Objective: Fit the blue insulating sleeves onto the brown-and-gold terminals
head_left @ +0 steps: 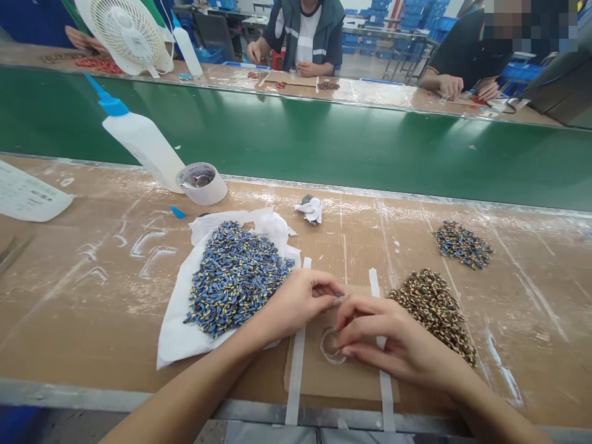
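Observation:
My left hand point(303, 299) is closed in a pinch above the taped cardboard square point(342, 382), with a tiny bluish piece point(340, 295) just showing at its fingertips. Close beside it, my right hand point(383, 333) has thumb and fingers pressed together. What these fingers hold, if anything, is hidden. Under them lies a whitish ring point(329, 353), its right side covered by the fingertips. A heap of small blue and yellow pieces point(235, 277) rests on a white sheet point(173, 336) left of my hands. Right of them is a pile of brown and cream pieces point(437, 308).
A smaller blue-brown pile point(465, 243) lies farther right. Behind the white sheet stand a tape roll point(210, 190) and a tilted white squeeze bottle point(143, 142). Crumpled paper point(311, 209) lies near the green belt point(324, 142). Across it, other people work beside a fan point(127, 34).

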Demonstrator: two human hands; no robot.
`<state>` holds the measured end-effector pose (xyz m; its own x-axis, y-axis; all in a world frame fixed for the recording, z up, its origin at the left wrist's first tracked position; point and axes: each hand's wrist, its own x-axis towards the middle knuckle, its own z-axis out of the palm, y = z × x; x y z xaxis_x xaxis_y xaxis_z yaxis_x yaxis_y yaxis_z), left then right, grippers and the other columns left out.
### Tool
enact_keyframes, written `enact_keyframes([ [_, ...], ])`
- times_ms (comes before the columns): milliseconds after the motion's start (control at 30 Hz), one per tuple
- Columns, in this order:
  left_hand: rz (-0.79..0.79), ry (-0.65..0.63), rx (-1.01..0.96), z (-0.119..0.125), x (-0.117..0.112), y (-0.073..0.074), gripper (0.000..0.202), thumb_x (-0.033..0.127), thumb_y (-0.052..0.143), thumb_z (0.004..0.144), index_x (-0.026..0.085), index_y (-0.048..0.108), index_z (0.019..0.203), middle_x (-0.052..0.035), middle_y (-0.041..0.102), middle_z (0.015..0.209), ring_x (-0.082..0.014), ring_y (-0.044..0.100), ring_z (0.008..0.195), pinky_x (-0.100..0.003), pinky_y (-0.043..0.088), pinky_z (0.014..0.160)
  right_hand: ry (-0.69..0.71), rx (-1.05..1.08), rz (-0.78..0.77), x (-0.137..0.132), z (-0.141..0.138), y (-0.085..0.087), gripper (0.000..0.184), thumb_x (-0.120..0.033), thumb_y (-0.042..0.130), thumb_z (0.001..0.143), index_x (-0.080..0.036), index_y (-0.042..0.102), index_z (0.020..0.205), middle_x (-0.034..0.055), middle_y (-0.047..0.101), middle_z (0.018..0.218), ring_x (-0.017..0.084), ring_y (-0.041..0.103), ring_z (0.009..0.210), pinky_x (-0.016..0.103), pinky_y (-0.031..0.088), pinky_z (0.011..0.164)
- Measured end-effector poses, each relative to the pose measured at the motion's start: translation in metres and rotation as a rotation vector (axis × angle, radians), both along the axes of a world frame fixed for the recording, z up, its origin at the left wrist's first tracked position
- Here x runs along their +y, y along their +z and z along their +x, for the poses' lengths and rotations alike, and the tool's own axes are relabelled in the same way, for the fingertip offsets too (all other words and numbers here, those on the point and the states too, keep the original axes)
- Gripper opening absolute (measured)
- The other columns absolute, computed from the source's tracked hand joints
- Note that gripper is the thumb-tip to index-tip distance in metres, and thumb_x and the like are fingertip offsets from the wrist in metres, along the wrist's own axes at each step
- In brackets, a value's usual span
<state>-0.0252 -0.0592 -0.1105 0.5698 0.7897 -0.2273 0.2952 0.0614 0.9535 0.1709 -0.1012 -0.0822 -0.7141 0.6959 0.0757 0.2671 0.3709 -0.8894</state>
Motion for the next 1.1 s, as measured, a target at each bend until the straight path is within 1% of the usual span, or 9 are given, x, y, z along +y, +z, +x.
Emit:
enact_keyframes([
  [100,-0.014,0.014,0.015,-0.001,0.002,0.002,0.017,0.017,0.056,0.080,0.014,0.071,0.088,-0.0044,0.070,0.082,-0.0149,0.062,0.076,-0.024,0.046,0.069,0.027,-0.065,-0.007,0.003,0.002,0.003,0.023,-0.022,0.060,0.089,-0.023,0.066,0.111,0.0048,0.063,0.107,0.016,0.058,0.102,0.029,0.047,0.088],
  [167,-0.010,0.024,0.055,-0.001,0.003,0.001,0.016,0.020,0.058,0.080,0.014,0.071,0.089,-0.0041,0.069,0.079,-0.0147,0.060,0.073,-0.024,0.045,0.065,-0.060,-0.122,0.005,0.011,0.019,0.005,0.026,-0.027,0.059,0.090,-0.024,0.062,0.116,0.0052,0.063,0.111,0.018,0.058,0.104,0.032,0.047,0.091],
  [300,-0.003,0.028,0.108,-0.001,0.004,-0.002,0.018,0.025,0.061,0.080,0.013,0.070,0.089,-0.0051,0.068,0.078,-0.0156,0.061,0.073,-0.024,0.045,0.065,-0.542,-0.401,0.078,0.031,0.081,0.001,0.021,-0.035,0.054,0.091,-0.021,0.067,0.100,0.0066,0.070,0.094,0.020,0.064,0.083,0.033,0.050,0.074],
  [367,0.011,0.026,0.113,-0.001,0.004,-0.002,0.019,0.026,0.061,0.080,0.013,0.070,0.089,-0.0048,0.068,0.078,-0.0154,0.060,0.073,-0.024,0.045,0.065,-0.674,-0.549,0.092,0.039,0.110,-0.006,0.022,-0.036,0.056,0.088,-0.020,0.068,0.097,0.0067,0.071,0.086,0.020,0.064,0.074,0.033,0.050,0.066],
  [500,0.034,0.021,0.120,-0.001,0.004,0.000,0.018,0.027,0.060,0.081,0.013,0.070,0.087,-0.0046,0.068,0.077,-0.0154,0.060,0.073,-0.025,0.045,0.065,-0.614,-0.550,0.063,0.046,0.132,-0.020,0.019,-0.033,0.057,0.086,-0.022,0.068,0.097,0.0050,0.072,0.091,0.019,0.065,0.077,0.031,0.050,0.065],
  [567,0.052,0.039,0.133,-0.001,0.004,0.002,0.017,0.026,0.060,0.081,0.013,0.070,0.087,-0.0052,0.069,0.079,-0.0161,0.061,0.075,-0.026,0.046,0.068,-0.577,-0.540,0.060,0.047,0.128,-0.024,0.016,-0.030,0.058,0.085,-0.022,0.069,0.093,0.0040,0.072,0.090,0.019,0.065,0.076,0.031,0.050,0.064],
  [700,0.107,0.120,0.148,-0.002,0.006,0.006,0.016,0.026,0.060,0.082,0.014,0.070,0.087,-0.0042,0.069,0.079,-0.0151,0.060,0.072,-0.026,0.045,0.066,-0.601,-0.551,0.053,0.050,0.120,-0.029,0.015,-0.028,0.060,0.081,-0.021,0.072,0.086,0.0032,0.072,0.078,0.019,0.065,0.068,0.030,0.049,0.059],
  [900,0.124,0.165,0.128,-0.003,0.006,0.009,0.018,0.027,0.059,0.084,0.014,0.069,0.090,-0.0047,0.070,0.081,-0.0151,0.060,0.073,-0.025,0.044,0.065,-0.596,-0.610,0.053,0.047,0.119,-0.029,0.016,-0.026,0.058,0.080,-0.021,0.071,0.088,0.0013,0.071,0.075,0.017,0.062,0.062,0.028,0.047,0.056],
  [1100,0.145,0.175,0.120,-0.004,0.006,0.011,0.018,0.028,0.058,0.084,0.014,0.069,0.089,-0.0042,0.069,0.079,-0.0152,0.060,0.073,-0.025,0.044,0.066,-0.665,-0.731,0.232,0.046,0.102,-0.035,0.010,-0.020,0.052,0.077,-0.020,0.062,0.079,0.0025,0.066,0.073,0.018,0.061,0.066,0.029,0.043,0.059],
])
